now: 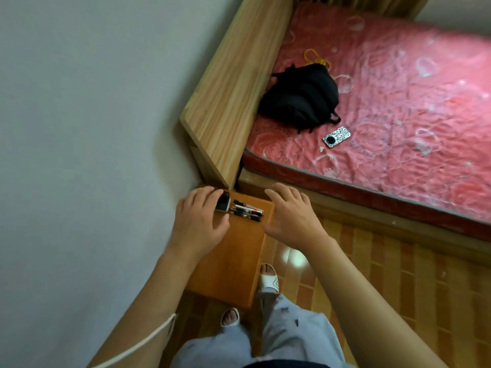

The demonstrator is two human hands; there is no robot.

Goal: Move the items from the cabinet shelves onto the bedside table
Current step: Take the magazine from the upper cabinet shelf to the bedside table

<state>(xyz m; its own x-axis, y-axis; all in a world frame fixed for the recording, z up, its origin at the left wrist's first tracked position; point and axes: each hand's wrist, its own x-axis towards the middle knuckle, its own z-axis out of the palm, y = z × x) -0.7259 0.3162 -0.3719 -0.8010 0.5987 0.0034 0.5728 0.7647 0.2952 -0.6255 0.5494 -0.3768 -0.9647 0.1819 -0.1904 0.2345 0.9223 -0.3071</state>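
**Small device going down at the back of the surface**

The left hand [198, 221] has its grip curled over a small black-and-white device [222, 204], fingers over the top and thumb below, at the far corner of the orange bedside surface [225, 261]. Just right of that grip lies a bundle of pens [247, 210], close to the device. The right hand [289, 219] hovers past the pens with fingers spread and loose, holding nothing. The cabinet shelves are out of view, so how much remains to be moved cannot be told.

The risk looks to be at the release. The device sits tight against the pens, so fingers drawing away could nudge them and send them rolling toward the right hand and off the edge. The device is also near the back corner by the wooden headboard [233, 83], where a careless push could tip it behind
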